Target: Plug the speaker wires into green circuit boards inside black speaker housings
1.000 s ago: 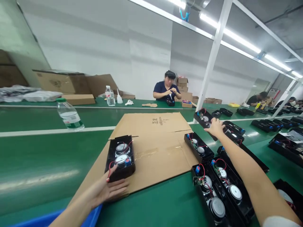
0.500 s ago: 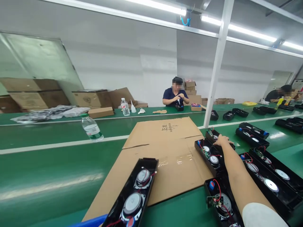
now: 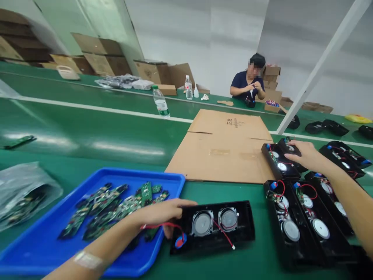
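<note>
My left hand (image 3: pixel 167 212) grips the left end of a black speaker housing (image 3: pixel 247 229), which lies sideways in front of me. Two round speakers, a blue-and-red round part and red wires with a small white plug show inside it. At the right, my right hand (image 3: pixel 310 155) has its thumb and fingers around another black speaker housing (image 3: pixel 282 147) at the back of a group. Beside that one stands a housing (image 3: pixel 272 161) with a circuit board and two speakers. Nearer to me are more wired speaker housings (image 3: pixel 281 241), partly behind my right forearm.
A blue tray (image 3: pixel 116 268) with several green circuit boards sits under my left forearm. Left of it lies a plastic bag (image 3: pixel 37 182) of boards. Flattened cardboard (image 3: pixel 230 167) covers the middle. A water bottle (image 3: pixel 161 103) and a seated co-worker (image 3: pixel 247 83) are beyond.
The view has swung left and down, showing the tray. The near housing has turned from slanting to sideways, with my left hand now visible on it. My right hand remains at the back-right housings.
</note>
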`<act>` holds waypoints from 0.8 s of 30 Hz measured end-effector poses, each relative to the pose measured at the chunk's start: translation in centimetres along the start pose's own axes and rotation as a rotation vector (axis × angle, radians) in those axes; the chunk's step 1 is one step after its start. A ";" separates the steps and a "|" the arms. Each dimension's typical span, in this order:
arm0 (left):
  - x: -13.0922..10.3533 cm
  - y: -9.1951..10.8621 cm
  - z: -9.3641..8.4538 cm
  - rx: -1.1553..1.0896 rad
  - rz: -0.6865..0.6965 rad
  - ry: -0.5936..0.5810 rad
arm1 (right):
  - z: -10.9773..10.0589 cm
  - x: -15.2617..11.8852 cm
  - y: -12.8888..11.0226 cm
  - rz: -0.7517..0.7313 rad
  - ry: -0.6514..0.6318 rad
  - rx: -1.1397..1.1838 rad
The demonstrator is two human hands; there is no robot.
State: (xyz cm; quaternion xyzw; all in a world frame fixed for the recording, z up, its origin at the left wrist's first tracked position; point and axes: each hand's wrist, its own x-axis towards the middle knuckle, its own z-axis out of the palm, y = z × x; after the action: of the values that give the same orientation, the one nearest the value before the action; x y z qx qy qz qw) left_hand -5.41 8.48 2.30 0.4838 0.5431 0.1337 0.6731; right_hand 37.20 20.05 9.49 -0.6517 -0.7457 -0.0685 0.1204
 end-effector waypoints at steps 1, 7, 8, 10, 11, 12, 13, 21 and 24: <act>0.4 0.3 0.1 0.017 -0.014 -0.040 | -0.9 -2.1 -1.4 -0.108 -0.048 0.036; 1.0 -0.1 0.8 -0.010 -0.034 -0.049 | -4.2 -16.5 -8.0 -0.432 -0.229 0.157; 0.5 -0.5 0.7 -0.029 -0.017 -0.017 | -4.3 -18.4 -8.5 -0.443 -0.268 0.160; -0.9 -1.7 0.5 -0.111 0.033 0.075 | -4.0 -21.3 -9.3 -0.424 -0.359 0.190; -1.7 -2.3 0.3 -0.172 0.067 0.128 | -3.7 -22.3 -9.8 -0.402 -0.402 0.226; -2.5 -3.1 0.2 -0.240 0.104 0.181 | -3.3 -22.9 -10.3 -0.371 -0.439 0.273; -3.3 -3.8 0.2 -0.308 0.141 0.226 | -2.8 -23.1 -11.1 -0.337 -0.454 0.333; -5.2 -5.9 3.1 -0.511 0.444 0.416 | 4.6 -17.6 -24.8 -0.433 -0.086 0.560; -4.8 -5.7 3.8 -0.499 0.505 0.480 | 6.7 -15.2 -29.1 -0.391 -0.056 0.548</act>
State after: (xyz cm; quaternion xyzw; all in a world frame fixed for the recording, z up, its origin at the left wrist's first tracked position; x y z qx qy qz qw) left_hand -5.96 0.34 0.42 0.3792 0.4999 0.5306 0.5699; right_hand 9.68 3.13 0.58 -0.4412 -0.8504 0.1309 0.2552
